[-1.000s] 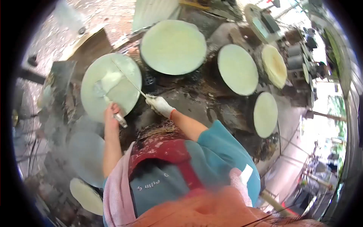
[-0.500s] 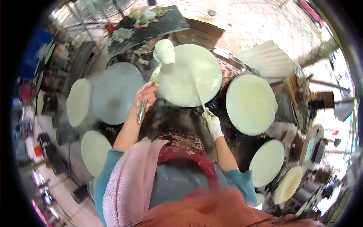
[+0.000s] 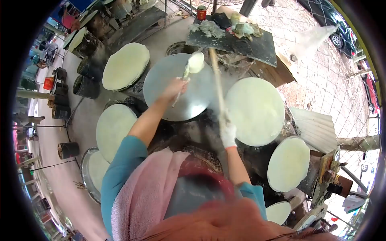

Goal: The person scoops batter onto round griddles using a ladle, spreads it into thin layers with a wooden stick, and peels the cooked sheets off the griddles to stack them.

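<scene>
My bare left hand (image 3: pixel 177 86) is closed around the handle of a ladle (image 3: pixel 196 63), whose bowl is coated in pale batter. The ladle hangs over a grey round griddle (image 3: pixel 161 86) with a bare metal surface. My right hand (image 3: pixel 228 133), in a white glove, is wrapped around a long wooden stick (image 3: pixel 217 78). The stick points away from me, between the bare griddle and another griddle (image 3: pixel 255 111) to its right, which carries a smooth pale batter layer. Blur hides the fine detail of the gloved fingers.
More round pale batter sheets surround me: one at the upper left (image 3: pixel 126 66), another at left (image 3: pixel 116 130), one at right (image 3: pixel 288 164). A dark board (image 3: pixel 257 50) with crumpled scraps and a red can (image 3: pixel 201 13) stands at the back. Dark buckets (image 3: pixel 86 84) stand at left.
My view has turned left, bringing the bare griddle to the front. Ladle and stick have moved from the batter-covered griddle toward it. The stick now points up and away.
</scene>
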Action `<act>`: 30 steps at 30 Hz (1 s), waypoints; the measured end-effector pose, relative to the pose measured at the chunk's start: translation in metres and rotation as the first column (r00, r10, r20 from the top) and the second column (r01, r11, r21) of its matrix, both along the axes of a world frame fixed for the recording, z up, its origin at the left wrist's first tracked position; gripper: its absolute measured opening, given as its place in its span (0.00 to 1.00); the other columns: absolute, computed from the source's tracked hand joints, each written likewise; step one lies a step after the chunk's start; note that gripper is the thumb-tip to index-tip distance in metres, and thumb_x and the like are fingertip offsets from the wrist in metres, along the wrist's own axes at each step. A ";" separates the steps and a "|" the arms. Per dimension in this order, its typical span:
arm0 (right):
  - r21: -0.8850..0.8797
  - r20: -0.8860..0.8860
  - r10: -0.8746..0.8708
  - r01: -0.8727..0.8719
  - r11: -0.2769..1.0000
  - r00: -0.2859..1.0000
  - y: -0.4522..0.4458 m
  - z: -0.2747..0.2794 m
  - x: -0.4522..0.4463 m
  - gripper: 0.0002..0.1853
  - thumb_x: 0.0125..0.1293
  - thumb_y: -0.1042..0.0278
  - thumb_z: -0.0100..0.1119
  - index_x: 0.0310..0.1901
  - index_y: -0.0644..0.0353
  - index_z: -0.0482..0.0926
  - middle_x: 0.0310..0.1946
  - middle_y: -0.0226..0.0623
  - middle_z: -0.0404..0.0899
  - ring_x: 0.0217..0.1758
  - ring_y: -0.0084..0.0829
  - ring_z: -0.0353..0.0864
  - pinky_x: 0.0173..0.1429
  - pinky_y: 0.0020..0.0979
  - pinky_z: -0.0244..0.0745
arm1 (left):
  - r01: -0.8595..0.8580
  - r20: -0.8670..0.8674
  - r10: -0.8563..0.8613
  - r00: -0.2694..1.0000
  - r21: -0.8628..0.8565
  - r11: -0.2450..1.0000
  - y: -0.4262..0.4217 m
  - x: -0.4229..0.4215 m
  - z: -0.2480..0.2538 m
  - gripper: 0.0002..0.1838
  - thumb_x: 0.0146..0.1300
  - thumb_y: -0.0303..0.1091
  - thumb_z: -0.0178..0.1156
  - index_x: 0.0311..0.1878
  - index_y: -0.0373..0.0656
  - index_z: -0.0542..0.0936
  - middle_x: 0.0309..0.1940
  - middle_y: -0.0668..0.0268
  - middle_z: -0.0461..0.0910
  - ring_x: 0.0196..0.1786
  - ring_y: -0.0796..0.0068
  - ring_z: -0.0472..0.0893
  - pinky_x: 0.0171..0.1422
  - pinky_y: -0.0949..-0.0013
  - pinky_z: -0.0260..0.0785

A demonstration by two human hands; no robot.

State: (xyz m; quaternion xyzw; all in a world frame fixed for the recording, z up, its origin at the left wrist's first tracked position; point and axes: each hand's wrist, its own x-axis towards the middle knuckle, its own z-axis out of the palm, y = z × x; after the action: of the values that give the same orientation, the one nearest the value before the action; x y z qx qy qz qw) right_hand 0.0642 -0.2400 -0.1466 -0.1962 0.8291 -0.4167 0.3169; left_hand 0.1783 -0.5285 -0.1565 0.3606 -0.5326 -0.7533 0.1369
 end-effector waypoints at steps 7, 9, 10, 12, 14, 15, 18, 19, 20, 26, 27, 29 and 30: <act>-0.164 -0.126 0.004 -0.025 0.986 0.992 -0.057 -0.077 0.029 0.27 0.68 0.65 0.56 0.66 0.64 0.65 0.43 0.35 0.83 0.43 0.22 0.79 0.52 0.23 0.73 | -0.091 0.247 0.275 0.929 -0.567 0.819 -0.025 0.047 -0.037 0.14 0.61 0.37 0.62 0.36 0.35 0.74 0.21 0.63 0.74 0.22 0.70 0.73 0.29 0.65 0.66; -0.186 0.204 -0.066 0.105 0.977 0.977 -0.064 -0.076 0.034 0.24 0.69 0.65 0.57 0.63 0.66 0.69 0.40 0.31 0.81 0.39 0.18 0.76 0.49 0.21 0.72 | -0.120 0.218 0.340 0.915 -0.657 0.745 -0.026 0.070 -0.036 0.14 0.59 0.35 0.64 0.38 0.33 0.74 0.23 0.57 0.75 0.27 0.61 0.75 0.34 0.60 0.69; -0.147 0.343 -0.046 0.102 0.984 0.938 -0.070 -0.079 0.038 0.24 0.68 0.65 0.58 0.62 0.67 0.70 0.38 0.30 0.80 0.38 0.17 0.75 0.48 0.20 0.72 | -0.121 0.210 0.338 0.917 -0.663 0.739 -0.021 0.081 -0.028 0.16 0.60 0.35 0.63 0.42 0.32 0.73 0.25 0.57 0.76 0.27 0.64 0.76 0.34 0.62 0.69; -0.192 0.531 -0.025 0.149 0.970 0.847 -0.101 -0.046 0.065 0.22 0.68 0.66 0.58 0.60 0.67 0.72 0.36 0.28 0.78 0.38 0.18 0.75 0.47 0.19 0.71 | -0.137 0.179 0.345 0.921 -0.682 0.718 -0.015 0.100 -0.017 0.19 0.62 0.34 0.62 0.49 0.30 0.72 0.27 0.56 0.78 0.28 0.68 0.77 0.35 0.65 0.70; -0.154 0.494 0.041 0.041 0.987 0.868 -0.113 -0.038 0.067 0.20 0.69 0.69 0.57 0.59 0.69 0.72 0.38 0.30 0.79 0.38 0.19 0.76 0.47 0.20 0.72 | -0.266 0.023 0.361 0.932 -0.631 0.729 -0.009 0.120 -0.029 0.19 0.64 0.33 0.60 0.51 0.30 0.72 0.26 0.58 0.76 0.26 0.71 0.75 0.32 0.68 0.68; -0.249 0.430 0.087 0.026 0.968 0.898 -0.111 -0.036 0.062 0.20 0.69 0.70 0.56 0.59 0.69 0.72 0.39 0.30 0.79 0.38 0.19 0.76 0.47 0.20 0.72 | -0.324 -0.053 0.368 0.928 -0.599 0.732 -0.005 0.129 -0.030 0.18 0.65 0.33 0.60 0.52 0.30 0.71 0.25 0.58 0.76 0.25 0.73 0.75 0.31 0.69 0.68; -0.396 0.295 0.099 0.027 0.918 0.950 -0.092 -0.048 0.028 0.18 0.68 0.70 0.56 0.57 0.67 0.74 0.39 0.31 0.80 0.37 0.18 0.76 0.41 0.19 0.73 | -0.351 -0.051 0.433 0.900 -0.674 0.650 0.007 0.159 -0.008 0.17 0.66 0.32 0.58 0.53 0.31 0.71 0.22 0.61 0.74 0.23 0.77 0.72 0.27 0.71 0.65; -0.312 0.318 0.074 0.031 0.949 0.945 -0.092 -0.069 0.018 0.18 0.68 0.69 0.57 0.56 0.66 0.74 0.35 0.29 0.79 0.32 0.17 0.74 0.36 0.18 0.71 | -0.320 0.058 0.427 0.902 -0.573 0.754 0.010 0.167 0.002 0.14 0.67 0.32 0.56 0.49 0.32 0.72 0.22 0.61 0.74 0.23 0.74 0.73 0.27 0.69 0.65; -0.225 0.342 0.039 0.042 0.973 0.939 -0.091 -0.087 0.015 0.18 0.67 0.68 0.58 0.56 0.66 0.75 0.31 0.27 0.78 0.28 0.17 0.73 0.30 0.18 0.69 | -0.304 0.058 0.416 0.908 -0.592 0.746 0.013 0.175 0.000 0.12 0.67 0.32 0.56 0.47 0.32 0.73 0.21 0.61 0.74 0.23 0.73 0.73 0.27 0.68 0.65; -0.187 0.367 0.226 -0.166 0.968 0.903 -0.123 -0.032 0.030 0.18 0.67 0.60 0.59 0.52 0.65 0.79 0.28 0.26 0.78 0.22 0.13 0.67 0.26 0.18 0.63 | -0.305 0.084 0.462 0.883 -0.644 0.701 0.034 0.204 -0.006 0.11 0.67 0.35 0.54 0.36 0.35 0.72 0.20 0.58 0.71 0.22 0.68 0.72 0.28 0.66 0.64; -0.251 0.327 0.278 -0.200 0.947 0.903 -0.119 -0.025 0.018 0.18 0.67 0.61 0.59 0.52 0.65 0.79 0.33 0.27 0.80 0.27 0.12 0.69 0.31 0.16 0.65 | -0.294 0.115 0.474 0.873 -0.651 0.700 0.037 0.213 -0.006 0.11 0.67 0.35 0.54 0.35 0.35 0.72 0.20 0.59 0.71 0.22 0.68 0.71 0.28 0.66 0.64; -0.324 0.343 0.232 -0.118 0.939 0.910 -0.115 -0.065 -0.030 0.13 0.67 0.63 0.58 0.46 0.62 0.80 0.30 0.24 0.77 0.29 0.13 0.70 0.34 0.15 0.66 | -0.301 0.189 0.513 0.837 -0.625 0.721 0.046 0.229 0.000 0.11 0.67 0.35 0.54 0.34 0.35 0.71 0.20 0.59 0.71 0.22 0.70 0.71 0.29 0.66 0.64; -0.318 0.400 0.150 -0.017 0.948 0.904 -0.119 -0.064 -0.037 0.11 0.67 0.63 0.58 0.44 0.61 0.80 0.28 0.22 0.75 0.27 0.13 0.70 0.30 0.16 0.66 | -0.298 0.232 0.524 0.820 -0.608 0.736 0.053 0.234 0.004 0.12 0.67 0.35 0.54 0.34 0.35 0.71 0.19 0.59 0.70 0.23 0.71 0.71 0.29 0.66 0.63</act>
State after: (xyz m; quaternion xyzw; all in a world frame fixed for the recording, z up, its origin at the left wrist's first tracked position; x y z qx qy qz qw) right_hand 0.0273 -0.3593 -0.2110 -0.1846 0.6575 -0.5585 0.4709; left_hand 0.4118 -0.4759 -0.1526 0.5585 -0.6454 -0.4316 0.2920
